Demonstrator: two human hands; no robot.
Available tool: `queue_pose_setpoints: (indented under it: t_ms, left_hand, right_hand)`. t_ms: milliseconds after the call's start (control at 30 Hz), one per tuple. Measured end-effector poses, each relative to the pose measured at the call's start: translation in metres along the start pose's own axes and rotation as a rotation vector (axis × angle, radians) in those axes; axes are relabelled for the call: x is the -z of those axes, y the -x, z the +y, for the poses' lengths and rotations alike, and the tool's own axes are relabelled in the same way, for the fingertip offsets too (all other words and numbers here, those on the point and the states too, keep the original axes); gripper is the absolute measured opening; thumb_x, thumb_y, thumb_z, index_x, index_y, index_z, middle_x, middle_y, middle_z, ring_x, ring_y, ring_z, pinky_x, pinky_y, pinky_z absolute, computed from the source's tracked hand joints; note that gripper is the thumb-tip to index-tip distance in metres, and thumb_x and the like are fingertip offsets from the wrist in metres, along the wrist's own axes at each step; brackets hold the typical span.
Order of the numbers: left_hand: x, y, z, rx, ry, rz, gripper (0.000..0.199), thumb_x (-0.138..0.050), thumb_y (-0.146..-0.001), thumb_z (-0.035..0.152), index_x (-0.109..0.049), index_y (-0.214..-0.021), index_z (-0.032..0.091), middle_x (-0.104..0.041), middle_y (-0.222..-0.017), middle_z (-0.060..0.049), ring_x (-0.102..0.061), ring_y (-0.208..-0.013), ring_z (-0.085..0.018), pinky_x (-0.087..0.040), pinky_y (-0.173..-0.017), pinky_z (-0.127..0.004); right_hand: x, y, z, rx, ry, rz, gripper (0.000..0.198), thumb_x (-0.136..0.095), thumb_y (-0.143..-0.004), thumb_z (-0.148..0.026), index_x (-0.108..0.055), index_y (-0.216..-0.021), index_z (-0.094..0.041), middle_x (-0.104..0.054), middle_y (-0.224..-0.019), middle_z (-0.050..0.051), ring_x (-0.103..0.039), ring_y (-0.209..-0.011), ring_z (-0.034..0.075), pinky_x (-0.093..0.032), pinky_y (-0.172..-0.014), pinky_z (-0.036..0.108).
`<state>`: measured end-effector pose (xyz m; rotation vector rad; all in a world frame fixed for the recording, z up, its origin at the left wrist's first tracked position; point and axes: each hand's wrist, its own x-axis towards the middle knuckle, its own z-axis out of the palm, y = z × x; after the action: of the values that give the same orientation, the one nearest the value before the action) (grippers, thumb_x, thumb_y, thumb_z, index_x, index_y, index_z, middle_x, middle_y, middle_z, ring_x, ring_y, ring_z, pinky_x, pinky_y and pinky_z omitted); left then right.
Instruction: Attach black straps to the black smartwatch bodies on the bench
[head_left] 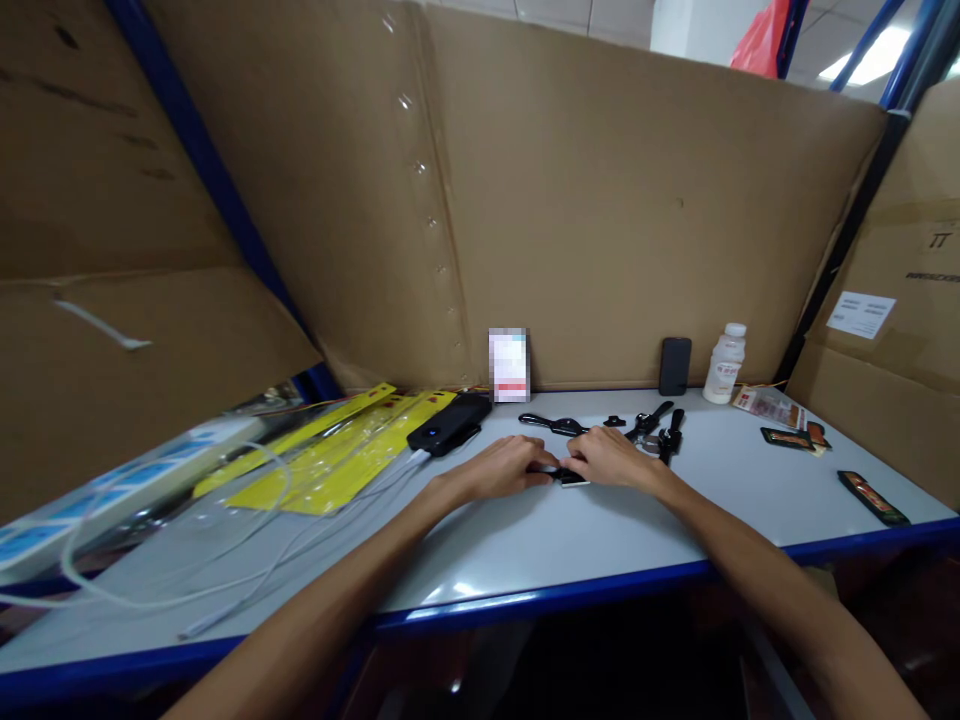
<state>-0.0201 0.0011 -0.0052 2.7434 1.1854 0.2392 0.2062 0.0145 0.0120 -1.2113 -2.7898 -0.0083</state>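
Both my hands are together at the middle of the grey table. My left hand (510,467) has its fingers closed on the left end of a black spokeshave (574,477), close to the tabletop. My right hand (611,459) grips the same tool from the other side, its fingers covering much of it. A pale strip shows along its lower edge. Just behind my hands lies another black spokeshave (553,424), partly hidden by my right hand. A small black part (615,421) and more black tools (673,437) with shiny metal pieces lie beyond my right hand.
On the left are yellow-backed clear packages (349,470), a white power strip (127,490), white cables and a black power bank (448,425). A lit screen (510,366), a black phone (675,366) and a bottle (725,365) stand by the cardboard wall. Small dark packets (872,497) lie right.
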Motion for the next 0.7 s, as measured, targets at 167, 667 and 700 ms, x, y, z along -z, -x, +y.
queue_pose_setpoints:
  t_ms: [167, 667, 700]
  left_hand:
    - [-0.003, -0.001, -0.002, -0.026, 0.024, 0.016, 0.029, -0.061, -0.091, 0.024, -0.077, -0.116, 0.026, -0.072, -0.094, -0.006, -0.065, -0.082, -0.019, -0.043, -0.077, -0.028]
    - [0.003, -0.001, 0.005, -0.017, 0.033, 0.012, 0.031, -0.062, -0.091, 0.022, -0.076, -0.117, 0.029, -0.073, -0.096, -0.005, -0.068, -0.087, -0.021, -0.045, -0.076, -0.028]
    - [0.004, -0.001, 0.005, -0.015, 0.034, 0.01, 0.03, -0.062, -0.091, 0.022, -0.076, -0.117, 0.028, -0.074, -0.098, -0.005, -0.069, -0.089, -0.022, -0.045, -0.077, -0.028]
  right_hand:
    - [-0.013, -0.004, -0.022, -0.185, 0.036, -0.013, 0.036, -0.043, -0.1, -0.023, -0.077, -0.104, -0.011, -0.076, -0.103, 0.02, -0.072, -0.095, 0.028, -0.046, -0.079, 0.032]
    - [0.028, 0.01, 0.04, -0.012, -0.197, -0.241, 0.021, -0.074, -0.081, -0.028, -0.075, -0.1, -0.018, -0.074, -0.092, 0.004, -0.063, -0.082, 0.016, -0.037, -0.066, 0.022]
    - [0.027, 0.012, 0.04, -0.022, -0.175, -0.243, 0.023, -0.073, -0.079, -0.025, -0.074, -0.102, -0.019, -0.074, -0.094, 0.005, -0.064, -0.083, 0.017, -0.036, -0.065, 0.022]
